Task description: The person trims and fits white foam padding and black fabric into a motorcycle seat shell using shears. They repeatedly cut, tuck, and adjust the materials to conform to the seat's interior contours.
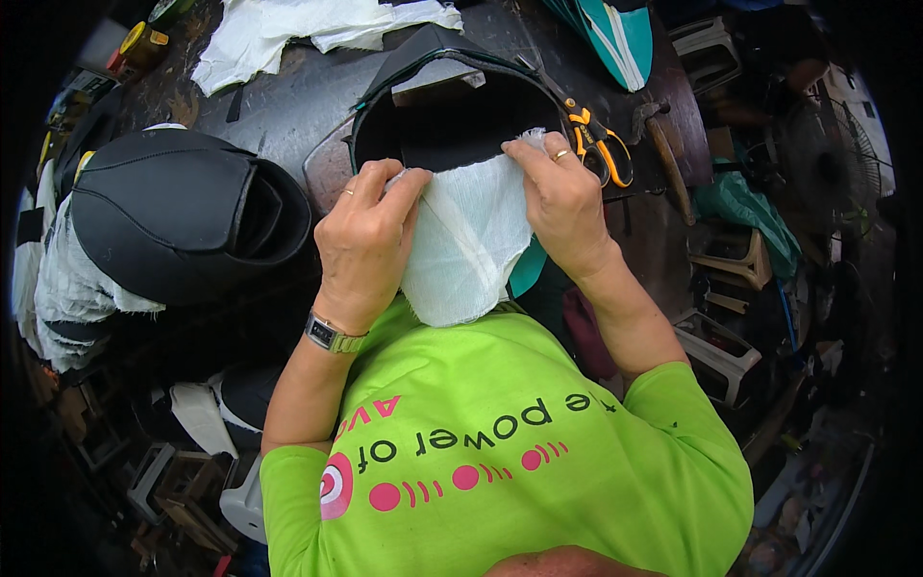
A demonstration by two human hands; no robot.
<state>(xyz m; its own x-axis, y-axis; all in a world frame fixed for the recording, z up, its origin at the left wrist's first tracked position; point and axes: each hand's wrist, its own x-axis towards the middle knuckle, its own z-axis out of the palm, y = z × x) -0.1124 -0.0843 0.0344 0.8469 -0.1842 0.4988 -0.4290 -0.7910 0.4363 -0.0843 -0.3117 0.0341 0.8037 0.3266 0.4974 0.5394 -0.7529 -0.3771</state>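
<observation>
My left hand [365, 231] pinches the upper left corner of a thin white cloth [469, 240] between thumb and fingers. At the cloth's upper right edge, my right hand [565, 207] grips in the same way. The cloth hangs down toward my lap, with a teal material [527, 269] showing behind its right side. Just beyond my fingers, a hollow black rounded cover [409, 56] lies on the table with its opening toward me. Both hands are at the near rim of this cover, where the cloth meets it. The fingertips partly hide that edge.
Orange-handled scissors [604, 149] and a hammer [670, 163] lie right of the cover. To the left sits a padded black piece [159, 212] with white cloth around it. More white cloth [288, 38] lies at the back of the dark table [207, 115]. A fan [832, 154] stands far right.
</observation>
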